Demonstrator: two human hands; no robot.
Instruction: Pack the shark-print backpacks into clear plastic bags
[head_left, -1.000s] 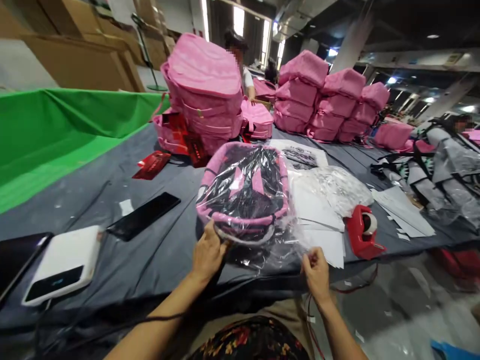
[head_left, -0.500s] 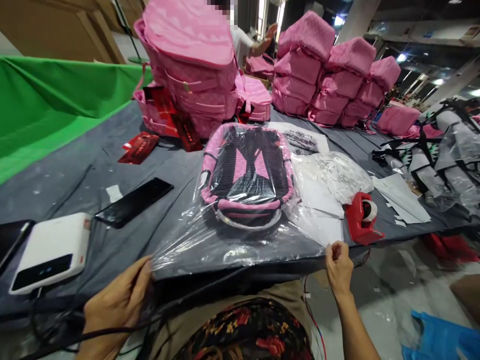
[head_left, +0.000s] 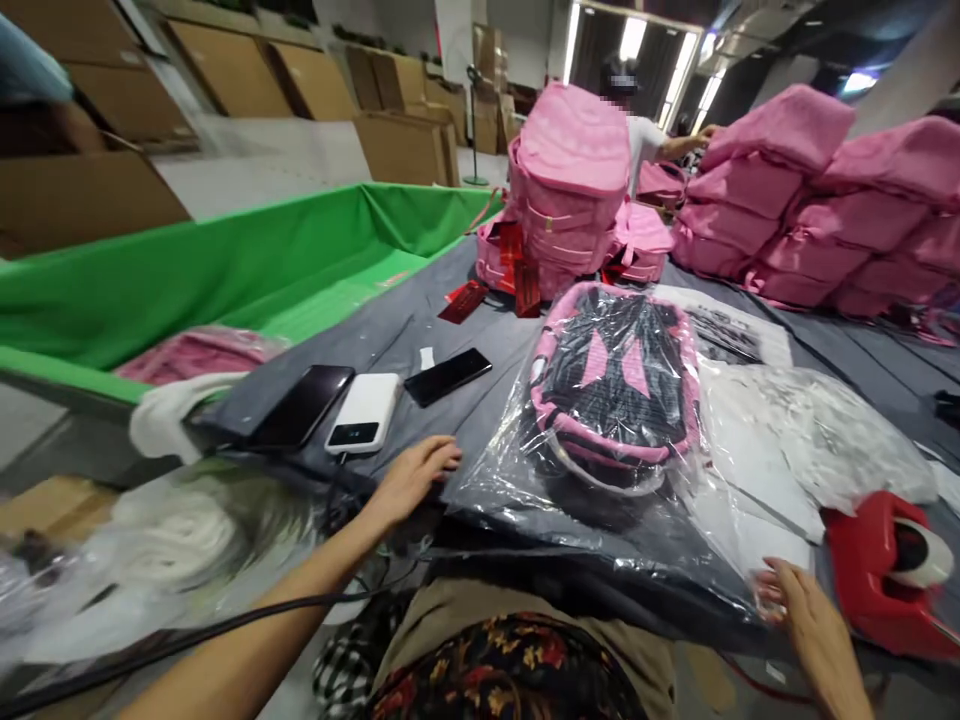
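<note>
A pink and black backpack [head_left: 622, 375] lies inside a clear plastic bag [head_left: 510, 490] on the dark cloth-covered table. The bag's mouth spreads flat toward the table's front edge. My left hand [head_left: 420, 480] is open, its fingers stretched out beside the bag's left front corner; whether the fingertips touch the film is unclear. At the right front corner, my right hand [head_left: 806, 610] has loosely bent, parted fingers against the film, with no firm grip visible.
Left are a white power bank [head_left: 365, 410], a black phone [head_left: 448, 377] and a dark tablet [head_left: 304, 405]. A red tape dispenser [head_left: 870, 570] and crumpled plastic [head_left: 832, 430] lie right. Behind stand pink backpacks [head_left: 574, 170] and a person [head_left: 645, 140]. A green-lined bin [head_left: 300, 260] borders the table.
The view has swung left, bringing more of the green bin into sight. Both hands were pinching the bag's front corners; the left fingers have straightened, the right ones loosened, and the film looks slacker.
</note>
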